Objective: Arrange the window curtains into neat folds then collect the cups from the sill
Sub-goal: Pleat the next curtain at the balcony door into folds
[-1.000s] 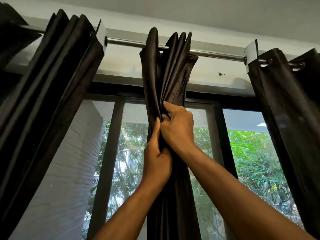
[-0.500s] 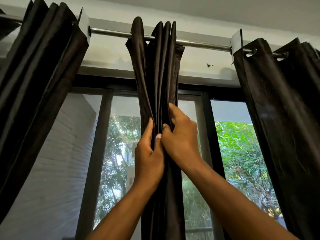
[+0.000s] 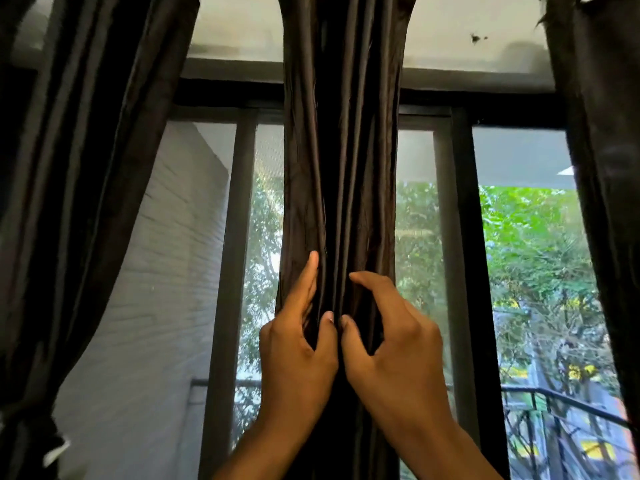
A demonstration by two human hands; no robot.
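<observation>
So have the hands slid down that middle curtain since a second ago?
Yes. Both hands, left and right, now grip the middle curtain well below the window frame's top bar; earlier they were level with it.

What holds the curtains up lies above the top edge of the picture and cannot be seen; only the pale wall (image 3: 235,26) across the top and the dark window frame (image 3: 464,237) below it are visible behind them. Three dark curtains hang in front of this frame: the left curtain (image 3: 97,150) fills the left side, the middle curtain (image 3: 346,150) hangs in narrow upright folds at the centre, and the right curtain (image 3: 606,133) runs down the right edge. No sill appears in the lower part of the picture.
</observation>
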